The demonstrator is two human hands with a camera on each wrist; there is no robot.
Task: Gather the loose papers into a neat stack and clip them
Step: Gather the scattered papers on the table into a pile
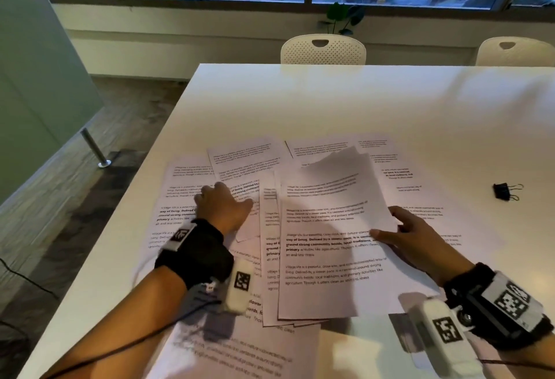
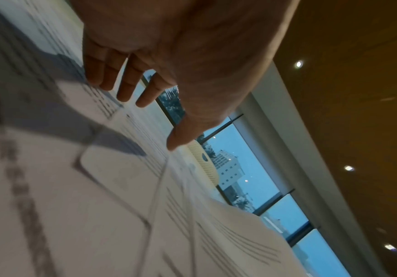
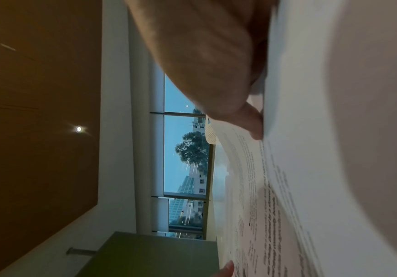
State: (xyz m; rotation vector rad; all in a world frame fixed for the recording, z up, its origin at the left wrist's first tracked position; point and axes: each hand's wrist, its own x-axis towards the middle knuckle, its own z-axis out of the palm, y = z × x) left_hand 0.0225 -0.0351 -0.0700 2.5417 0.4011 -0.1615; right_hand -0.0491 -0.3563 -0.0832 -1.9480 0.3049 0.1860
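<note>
Fingers (image 2: 131, 88) of the left hand (image 1: 223, 207) lie straight and slightly spread, tips down on the loose printed papers (image 1: 192, 198) at about 9 o'clock of the spread; the left wrist view shows the thumb out to the side and nothing gripped. The right hand (image 1: 420, 240), at roughly 3 o'clock, holds a small stack of sheets (image 1: 324, 228) by its right edge: the thumb lies on the top page and the right wrist view shows the rest of the hand tucked beneath, so the far end of the stack lifts and curls off the table (image 1: 360, 102). The stack's long axis runs from 6 to 12 o'clock, text upright toward the person, with its lower sheets fanned out of line at the near edge. Around it more pages lie scattered and overlapping, most with long sides running roughly 6 to 12, a few skewed. A black binder clip (image 1: 506, 191) sits alone at 3 o'clock, well apart from the right hand, its wire handles pointing right. Two pale chairs (image 1: 322, 49) stand at the table's far side.
</note>
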